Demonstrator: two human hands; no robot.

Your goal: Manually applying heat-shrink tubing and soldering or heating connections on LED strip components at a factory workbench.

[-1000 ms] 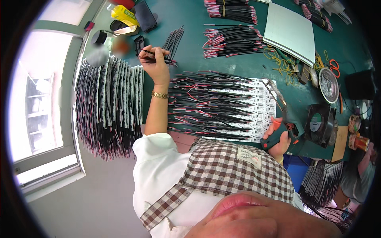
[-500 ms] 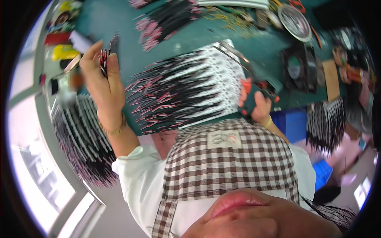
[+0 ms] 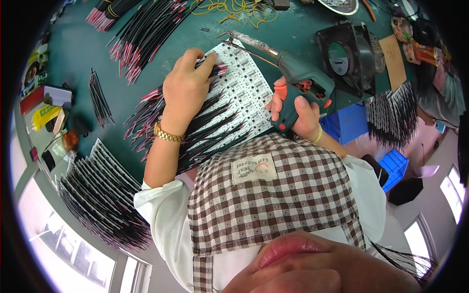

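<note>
One patch [image 3: 254,168] on your apron [image 3: 273,205] bears lettering and a small red drawing, and one round label [image 3: 338,64] on the black fan [image 3: 349,46] has print too small to read. The white board [image 3: 249,73] lies on the green table [image 3: 73,63] right in front of you, between your hands. Your left hand [image 3: 186,88] is over its left part, fingers closed round several wires [image 3: 218,70] whose pink ends point right; whether these touch the board cannot be told. Your right hand [image 3: 297,112] grips one green gun [image 3: 309,78] by its handle at the board's right edge, the tip near the far corner. Rows of black leads [image 3: 210,119] spread left from the board, too many to count. Elsewhere on the table are one loose pile [image 3: 146,39], one banded bundle [image 3: 113,10] and one small bunch [image 3: 100,100] of leads, one stack [image 3: 93,188] of wired boards, one dish [image 3: 338,11] and one brown card [image 3: 392,61]. Two blue crates [image 3: 347,122] stand below it.
</note>
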